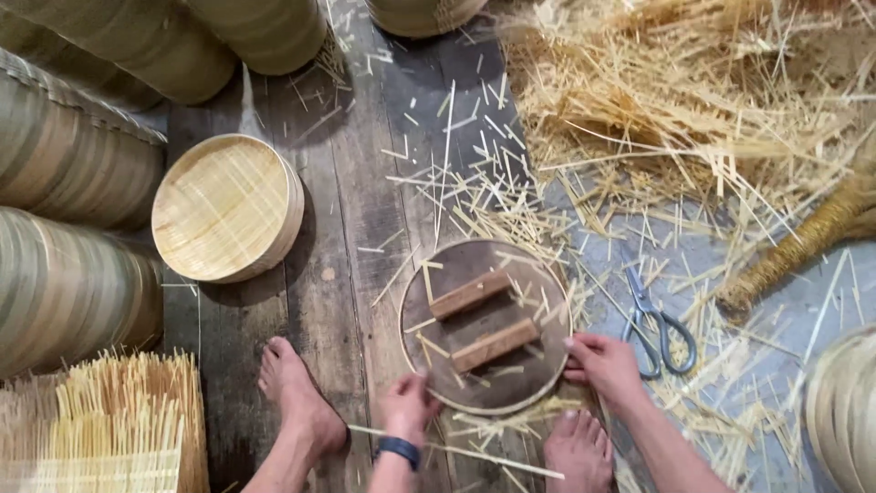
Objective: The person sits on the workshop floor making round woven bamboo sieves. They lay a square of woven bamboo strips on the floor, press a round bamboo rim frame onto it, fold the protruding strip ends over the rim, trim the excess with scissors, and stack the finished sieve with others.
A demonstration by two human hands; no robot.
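Seen from above, a person sits on a wooden plank floor [347,228] with both bare feet in view. Both hands grasp a round wooden disc [485,326] that lies flat on the floor between the feet; two short wooden blocks [484,319] are fixed across its dark face. The left hand [407,408], with a dark band on the wrist, clenches the disc's near edge, its grip closed on the rim. The right hand [602,363] holds the right edge, fingers curled on the rim. A thin bamboo strip [456,451] lies across the floor just below the left hand. Scissors [659,321] lie just beside the right hand. A round bamboo tray [226,207] sits to the left, well apart. Straw-coloured bamboo splinters [675,100] litter the upper right.
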